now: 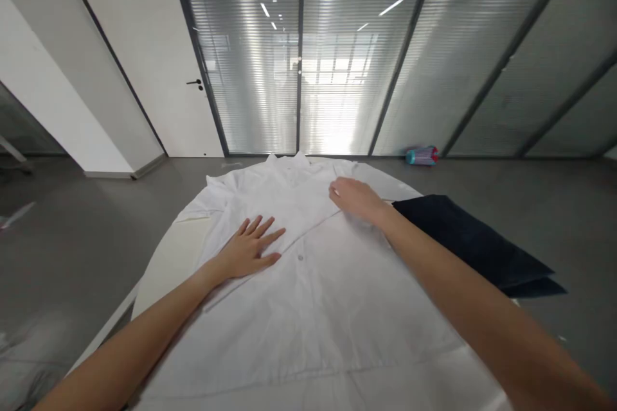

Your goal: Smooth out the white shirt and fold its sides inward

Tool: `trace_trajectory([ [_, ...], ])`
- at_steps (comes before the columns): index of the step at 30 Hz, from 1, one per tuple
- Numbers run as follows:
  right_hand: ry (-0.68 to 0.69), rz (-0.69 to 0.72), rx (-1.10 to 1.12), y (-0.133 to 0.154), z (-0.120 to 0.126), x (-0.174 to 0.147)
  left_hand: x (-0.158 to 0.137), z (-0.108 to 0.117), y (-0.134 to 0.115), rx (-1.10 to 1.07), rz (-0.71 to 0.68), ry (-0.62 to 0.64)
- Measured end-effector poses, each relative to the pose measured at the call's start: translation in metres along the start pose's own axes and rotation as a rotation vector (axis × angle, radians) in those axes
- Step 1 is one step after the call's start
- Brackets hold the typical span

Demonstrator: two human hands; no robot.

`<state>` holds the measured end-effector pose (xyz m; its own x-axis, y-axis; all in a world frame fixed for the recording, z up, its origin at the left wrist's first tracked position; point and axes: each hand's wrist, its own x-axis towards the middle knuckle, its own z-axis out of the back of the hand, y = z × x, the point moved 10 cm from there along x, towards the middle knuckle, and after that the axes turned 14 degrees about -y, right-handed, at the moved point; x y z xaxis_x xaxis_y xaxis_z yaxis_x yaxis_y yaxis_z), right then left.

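A white button-up shirt [308, 308] is spread over a white table, its collar at the far edge and its hem towards me. A small button [300, 257] shows near its middle, and a diagonal edge of cloth crosses the front. My left hand [251, 249] lies flat on the shirt with the fingers spread, just above that diagonal edge. My right hand [354, 198] has its fingers curled together at the upper end of the edge, pinching the shirt's cloth. Its fingertips are partly hidden.
Dark navy folded cloth [463, 241] hangs over the table's right side. Bare white tabletop [166, 257] shows at the left. On the floor by the glass partition lies a blue, purple and red package [422, 155]. A white door [187, 119] stands at the back left.
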<state>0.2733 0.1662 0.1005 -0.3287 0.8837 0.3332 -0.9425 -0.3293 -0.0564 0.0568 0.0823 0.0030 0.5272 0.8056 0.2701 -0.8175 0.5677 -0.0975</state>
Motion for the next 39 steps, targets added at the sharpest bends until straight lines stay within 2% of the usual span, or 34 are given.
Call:
trace_trajectory([
  [2, -0.094, 0.010, 0.061, 0.012, -0.014, 0.022, 0.000, -0.001, 0.000, 0.010, -0.002, 0.000],
  [5, -0.075, -0.039, 0.082, 0.013, -0.064, 0.047, -0.001, -0.002, 0.001, 0.018, -0.010, -0.014],
  [8, 0.018, -0.144, 0.096, -0.009, -0.111, 0.054, -0.002, -0.004, 0.003, 0.019, -0.015, -0.026],
  [11, 0.097, -0.229, 0.090, -0.040, -0.136, 0.050, -0.004, -0.005, 0.004, 0.028, -0.019, -0.036],
  [16, 0.117, -0.269, 0.082, -0.070, -0.145, 0.050, -0.005, -0.004, 0.001, 0.044, -0.031, -0.046],
  [29, 0.040, -0.275, 0.032, -0.069, -0.139, 0.051, -0.010, 0.000, -0.002, 0.014, -0.008, -0.039],
  [31, 0.015, -0.282, 0.034, -0.069, -0.137, 0.050, -0.010, 0.005, 0.004, -0.019, -0.008, -0.064],
  [33, -0.010, -0.278, 0.038, -0.068, -0.134, 0.050, -0.007, 0.020, 0.031, -0.059, 0.060, -0.167],
  [34, -0.023, -0.273, 0.040, -0.068, -0.133, 0.049, -0.006, 0.032, 0.056, -0.090, 0.151, -0.254],
  [35, -0.034, -0.268, 0.041, -0.067, -0.132, 0.049, -0.009, 0.045, 0.089, -0.113, 0.272, -0.356],
  [37, -0.054, -0.264, 0.046, -0.067, -0.130, 0.049, -0.029, 0.067, 0.167, -0.230, 0.610, -0.542],
  [39, -0.068, -0.265, 0.049, -0.068, -0.130, 0.050, -0.052, 0.078, 0.226, -0.266, 0.797, -0.600],
])
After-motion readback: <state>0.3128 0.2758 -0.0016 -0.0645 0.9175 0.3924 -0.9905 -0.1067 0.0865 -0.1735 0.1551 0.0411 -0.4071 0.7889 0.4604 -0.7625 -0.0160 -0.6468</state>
